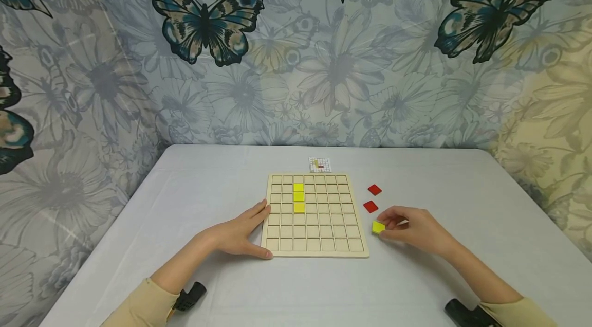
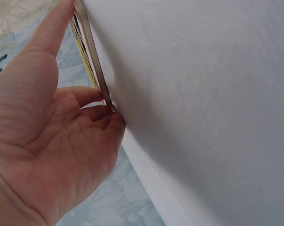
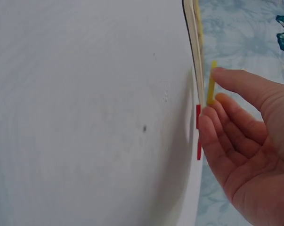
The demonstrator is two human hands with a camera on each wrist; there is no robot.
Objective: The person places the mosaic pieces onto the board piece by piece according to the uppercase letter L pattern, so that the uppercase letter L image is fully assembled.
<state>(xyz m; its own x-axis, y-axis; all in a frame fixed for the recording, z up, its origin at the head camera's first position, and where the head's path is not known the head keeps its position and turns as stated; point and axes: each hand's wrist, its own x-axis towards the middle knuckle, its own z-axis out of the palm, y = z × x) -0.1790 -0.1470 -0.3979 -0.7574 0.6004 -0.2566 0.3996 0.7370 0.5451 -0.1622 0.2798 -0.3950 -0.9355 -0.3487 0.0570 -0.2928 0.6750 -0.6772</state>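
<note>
The right hand pinches a yellow square tile; the pale wooden grid board lies leftward, against the spread left hand.

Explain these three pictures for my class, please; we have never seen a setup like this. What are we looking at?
There is no machine here, just a person's two bare hands. The wide picture comes from a camera worn on the head, looking forward and down. The other two come from cameras worn on the wrists, each showing its own hand close up.

On the white table lies a pale gridded board with three yellow tiles in one column. A small gridded card lies beyond it, and two red tiles lie to its right.

The left hand touches the board's left edge. The right hand pinches another yellow tile beside the board's right edge.
</note>
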